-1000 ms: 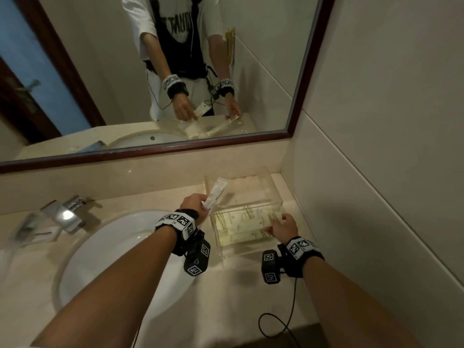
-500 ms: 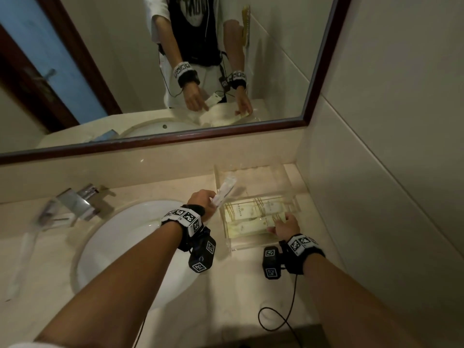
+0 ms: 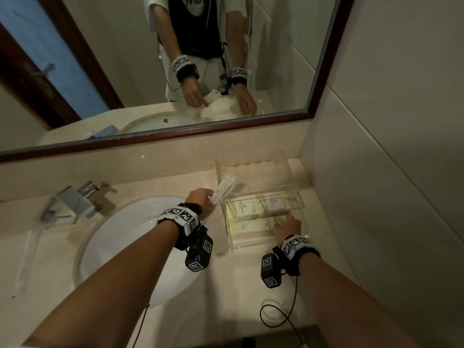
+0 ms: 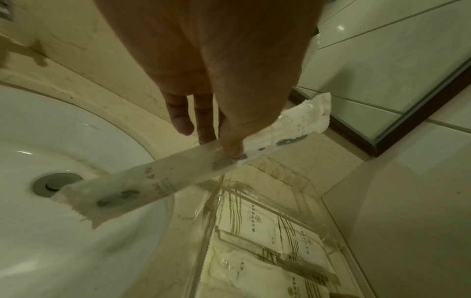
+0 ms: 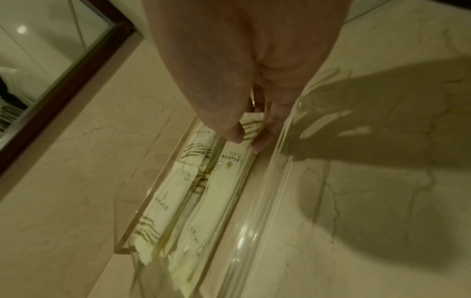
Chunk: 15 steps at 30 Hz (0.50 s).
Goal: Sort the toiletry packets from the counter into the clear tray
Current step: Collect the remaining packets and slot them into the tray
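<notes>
Since a second ago the right hand (image 3: 286, 226) has seated its packet (image 5: 237, 159) in the clear tray (image 3: 296, 194), fingers still pinching its end; the left hand (image 3: 200, 202) still grips the next packet (image 3: 223, 190) beside the tray.

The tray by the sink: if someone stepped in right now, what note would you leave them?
Left hand pinches a long white packet, held over the counter at the clear tray's left edge, not yet inside.
Right hand pinches the end of the nearest cream packet lying in the tray.
Done: cream packets lie flat in the tray.
Left: settle that packet, put the white one in, and fetch the long packet left of the sink.
</notes>
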Each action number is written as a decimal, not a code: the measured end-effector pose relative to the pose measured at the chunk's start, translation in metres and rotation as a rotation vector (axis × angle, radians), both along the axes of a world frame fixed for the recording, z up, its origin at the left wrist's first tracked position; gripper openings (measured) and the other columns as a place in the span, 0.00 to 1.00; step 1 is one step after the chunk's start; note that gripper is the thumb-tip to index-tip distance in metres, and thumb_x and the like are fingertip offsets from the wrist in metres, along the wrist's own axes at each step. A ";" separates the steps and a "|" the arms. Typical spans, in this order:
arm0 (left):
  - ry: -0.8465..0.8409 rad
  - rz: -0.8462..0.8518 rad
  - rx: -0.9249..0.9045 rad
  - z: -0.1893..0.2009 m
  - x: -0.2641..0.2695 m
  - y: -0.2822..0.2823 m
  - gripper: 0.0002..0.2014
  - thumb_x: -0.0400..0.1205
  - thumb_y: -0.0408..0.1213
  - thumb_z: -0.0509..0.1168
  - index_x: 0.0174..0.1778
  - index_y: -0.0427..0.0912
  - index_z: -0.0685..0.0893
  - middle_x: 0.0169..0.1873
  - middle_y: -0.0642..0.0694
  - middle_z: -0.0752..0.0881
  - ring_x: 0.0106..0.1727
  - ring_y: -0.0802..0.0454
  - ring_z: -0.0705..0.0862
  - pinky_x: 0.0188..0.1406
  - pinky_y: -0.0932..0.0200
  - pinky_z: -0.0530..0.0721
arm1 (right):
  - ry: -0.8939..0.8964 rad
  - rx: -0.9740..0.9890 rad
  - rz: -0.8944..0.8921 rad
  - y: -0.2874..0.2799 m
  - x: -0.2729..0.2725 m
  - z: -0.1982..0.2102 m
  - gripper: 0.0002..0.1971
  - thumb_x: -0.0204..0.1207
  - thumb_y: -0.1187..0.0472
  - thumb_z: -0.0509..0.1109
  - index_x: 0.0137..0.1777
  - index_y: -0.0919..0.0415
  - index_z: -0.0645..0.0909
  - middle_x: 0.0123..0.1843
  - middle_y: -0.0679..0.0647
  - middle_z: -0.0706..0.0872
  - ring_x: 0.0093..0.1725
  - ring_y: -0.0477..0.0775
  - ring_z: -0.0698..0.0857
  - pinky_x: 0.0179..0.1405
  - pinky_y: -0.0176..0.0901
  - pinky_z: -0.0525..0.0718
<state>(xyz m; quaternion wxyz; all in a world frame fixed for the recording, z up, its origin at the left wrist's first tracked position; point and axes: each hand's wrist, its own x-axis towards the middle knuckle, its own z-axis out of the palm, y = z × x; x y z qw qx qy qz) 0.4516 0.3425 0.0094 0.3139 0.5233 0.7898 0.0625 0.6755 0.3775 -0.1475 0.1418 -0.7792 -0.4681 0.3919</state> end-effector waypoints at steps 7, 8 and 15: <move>-0.007 -0.002 -0.007 -0.006 0.001 0.004 0.13 0.83 0.34 0.61 0.61 0.41 0.84 0.54 0.37 0.87 0.54 0.40 0.84 0.48 0.57 0.77 | -0.011 -0.009 0.043 0.002 0.002 -0.001 0.21 0.78 0.68 0.63 0.72 0.72 0.73 0.71 0.70 0.73 0.62 0.70 0.81 0.57 0.50 0.82; -0.008 -0.001 -0.005 -0.006 0.001 0.005 0.13 0.83 0.34 0.61 0.61 0.41 0.84 0.54 0.37 0.87 0.53 0.41 0.84 0.48 0.57 0.78 | -0.009 -0.007 0.049 0.002 0.002 -0.001 0.21 0.78 0.68 0.63 0.72 0.72 0.73 0.71 0.69 0.73 0.62 0.70 0.81 0.57 0.50 0.83; -0.005 -0.007 -0.016 -0.008 0.001 0.011 0.13 0.83 0.35 0.61 0.61 0.40 0.84 0.54 0.37 0.87 0.55 0.40 0.84 0.54 0.55 0.81 | 0.006 0.045 0.022 0.002 0.004 0.004 0.18 0.77 0.67 0.65 0.67 0.69 0.76 0.69 0.66 0.74 0.60 0.67 0.81 0.56 0.49 0.81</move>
